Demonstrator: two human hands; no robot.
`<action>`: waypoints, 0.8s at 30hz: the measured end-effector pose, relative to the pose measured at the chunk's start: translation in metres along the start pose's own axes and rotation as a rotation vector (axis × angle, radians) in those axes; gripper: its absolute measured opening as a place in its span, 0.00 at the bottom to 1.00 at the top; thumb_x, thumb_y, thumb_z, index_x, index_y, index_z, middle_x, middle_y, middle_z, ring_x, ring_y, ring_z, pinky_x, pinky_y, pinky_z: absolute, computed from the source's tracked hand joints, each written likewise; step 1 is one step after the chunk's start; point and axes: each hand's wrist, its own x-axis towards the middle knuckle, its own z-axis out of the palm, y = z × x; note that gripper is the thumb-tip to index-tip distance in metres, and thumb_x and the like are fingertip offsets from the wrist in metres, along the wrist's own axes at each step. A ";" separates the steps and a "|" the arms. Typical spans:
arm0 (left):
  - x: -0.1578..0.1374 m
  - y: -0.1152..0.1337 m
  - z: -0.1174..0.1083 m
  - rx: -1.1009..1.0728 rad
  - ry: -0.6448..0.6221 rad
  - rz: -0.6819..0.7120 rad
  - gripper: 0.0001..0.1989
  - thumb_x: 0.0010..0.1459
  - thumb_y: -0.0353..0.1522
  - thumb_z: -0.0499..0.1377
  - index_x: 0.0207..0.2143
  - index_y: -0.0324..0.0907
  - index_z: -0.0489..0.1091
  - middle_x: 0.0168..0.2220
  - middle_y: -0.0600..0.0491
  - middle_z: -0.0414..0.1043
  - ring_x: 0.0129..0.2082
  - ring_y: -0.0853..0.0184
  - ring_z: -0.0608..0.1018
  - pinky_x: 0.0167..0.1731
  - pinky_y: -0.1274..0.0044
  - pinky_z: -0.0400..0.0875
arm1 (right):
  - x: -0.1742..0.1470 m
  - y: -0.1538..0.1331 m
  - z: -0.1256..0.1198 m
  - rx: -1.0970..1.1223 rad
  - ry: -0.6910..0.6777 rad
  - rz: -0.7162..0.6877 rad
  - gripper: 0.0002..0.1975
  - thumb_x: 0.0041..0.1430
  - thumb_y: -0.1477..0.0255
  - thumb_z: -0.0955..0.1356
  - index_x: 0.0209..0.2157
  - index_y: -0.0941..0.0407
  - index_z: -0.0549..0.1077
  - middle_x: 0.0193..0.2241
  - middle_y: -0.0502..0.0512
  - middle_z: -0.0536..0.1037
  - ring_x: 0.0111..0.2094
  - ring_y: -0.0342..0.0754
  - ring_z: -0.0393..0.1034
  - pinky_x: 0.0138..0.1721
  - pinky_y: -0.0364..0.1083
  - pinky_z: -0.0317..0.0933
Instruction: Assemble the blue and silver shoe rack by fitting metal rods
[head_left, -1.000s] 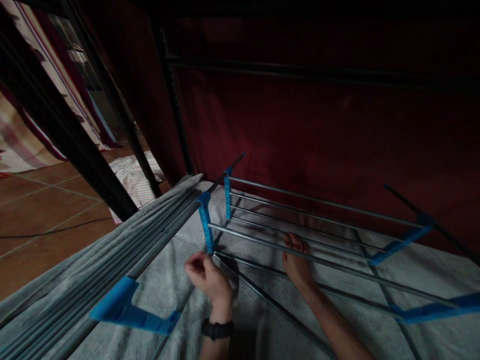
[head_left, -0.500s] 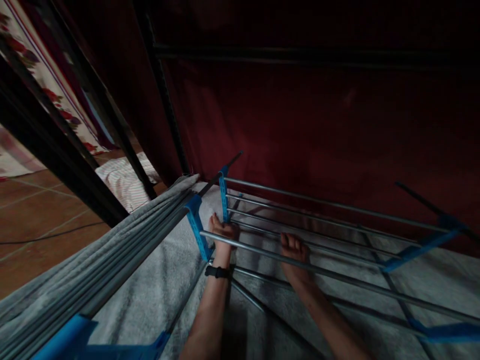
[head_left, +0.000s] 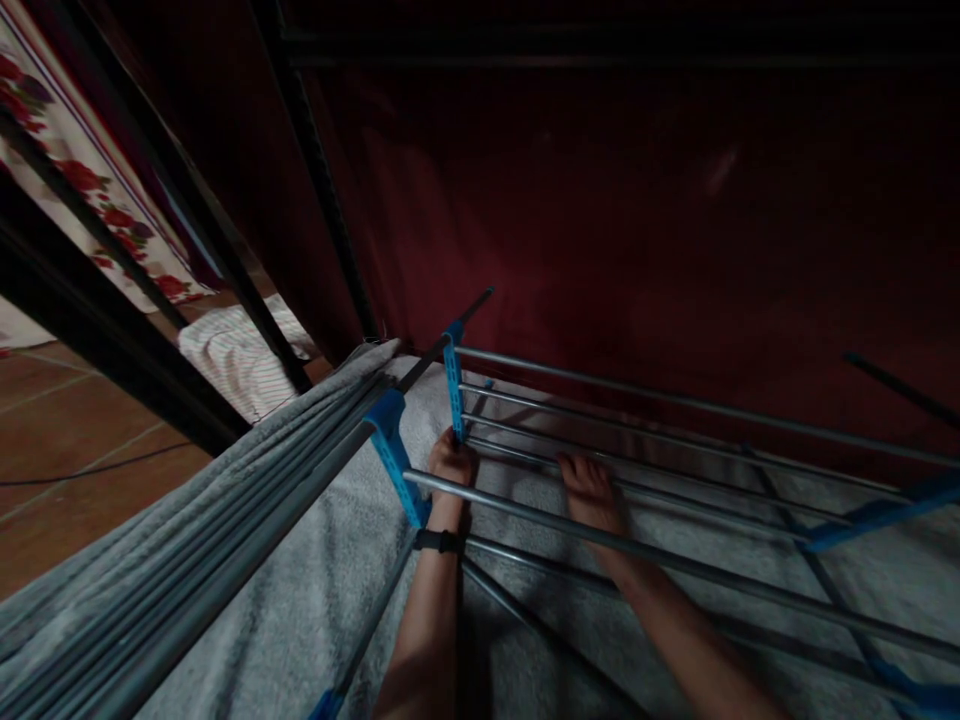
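A rack of thin metal tubes joined by blue plastic brackets lies on a grey blanket (head_left: 292,600). My left hand (head_left: 451,462), with a black band (head_left: 439,541) at its wrist, is closed at the lower end of the far blue bracket (head_left: 454,385). Farther right, my right hand (head_left: 591,485) curls its fingers over the lowest metal tube (head_left: 675,501) fixed to that bracket. Both forearms pass under a nearer tube (head_left: 525,509), which runs from the near blue bracket (head_left: 394,455). The fingers' undersides are hidden.
A dark red panel (head_left: 600,230) rises behind the rack. Several long tubes (head_left: 247,560) lie side by side at left. Dark metal posts (head_left: 97,320), a striped cloth (head_left: 244,355) and a tiled floor (head_left: 67,410) are beyond, with a black cable (head_left: 97,470) across the tiles.
My left hand has moved slightly up to the far bracket's lower end, its fingers now closed there. My right hand stays on its tube. The view has shifted a little.
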 end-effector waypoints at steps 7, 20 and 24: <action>0.003 0.001 -0.001 0.043 -0.003 -0.077 0.13 0.53 0.25 0.57 0.40 0.40 0.77 0.30 0.51 0.79 0.37 0.61 0.79 0.34 0.77 0.68 | 0.002 0.009 -0.003 0.181 -0.061 -0.020 0.29 0.59 0.85 0.58 0.57 0.49 0.72 0.50 0.57 0.73 0.50 0.51 0.65 0.55 0.48 0.57; -0.002 0.010 -0.001 0.161 0.001 -0.086 0.15 0.56 0.25 0.57 0.44 0.39 0.78 0.35 0.48 0.81 0.40 0.62 0.79 0.36 0.78 0.66 | 0.011 0.017 -0.001 0.376 -0.131 0.010 0.19 0.68 0.75 0.58 0.53 0.48 0.73 0.50 0.55 0.75 0.52 0.51 0.66 0.55 0.49 0.57; -0.001 0.009 -0.001 0.163 -0.027 -0.070 0.15 0.57 0.26 0.57 0.45 0.39 0.78 0.37 0.48 0.81 0.40 0.62 0.79 0.36 0.77 0.67 | 0.013 0.021 0.004 0.443 -0.152 0.005 0.19 0.66 0.76 0.59 0.53 0.48 0.73 0.49 0.54 0.75 0.50 0.50 0.67 0.53 0.48 0.59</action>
